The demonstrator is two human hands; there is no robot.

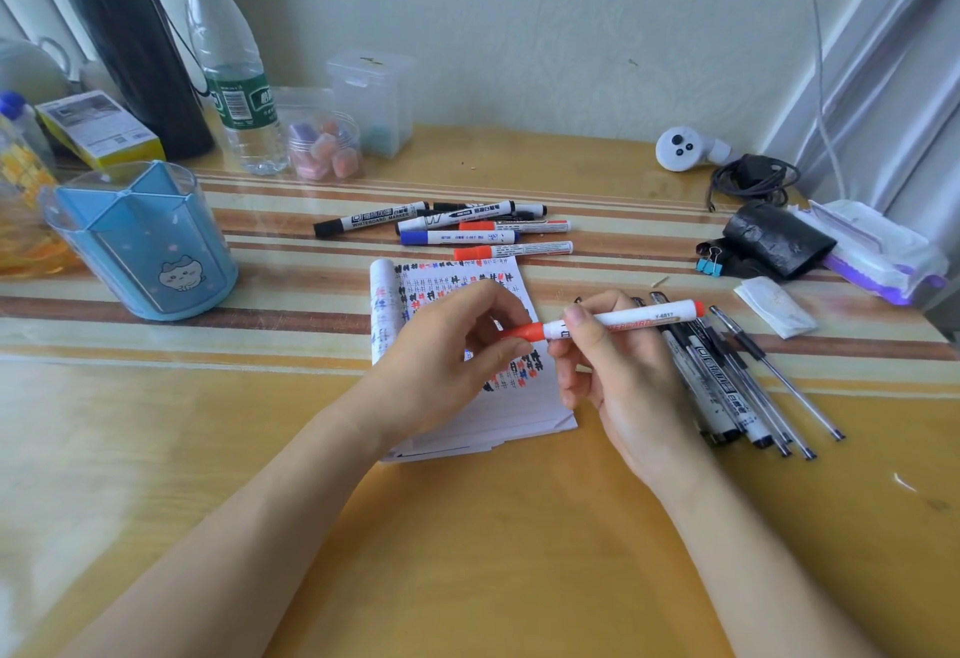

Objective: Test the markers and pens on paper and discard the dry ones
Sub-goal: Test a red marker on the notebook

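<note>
Hovering over one scribbled pad (524,418), one white marker (639,318) with a red cap and red end is held level; its cap is pinched by the left hand (441,366), its barrel gripped by the right hand (623,376). Six markers (457,237) are laid beyond on the desk (467,553): three black, two red, one blue.

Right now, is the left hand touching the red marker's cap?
Touching. The head view shows the left hand pinching the red cap between thumb and fingers, while the right hand grips the marker by its white barrel.
</note>
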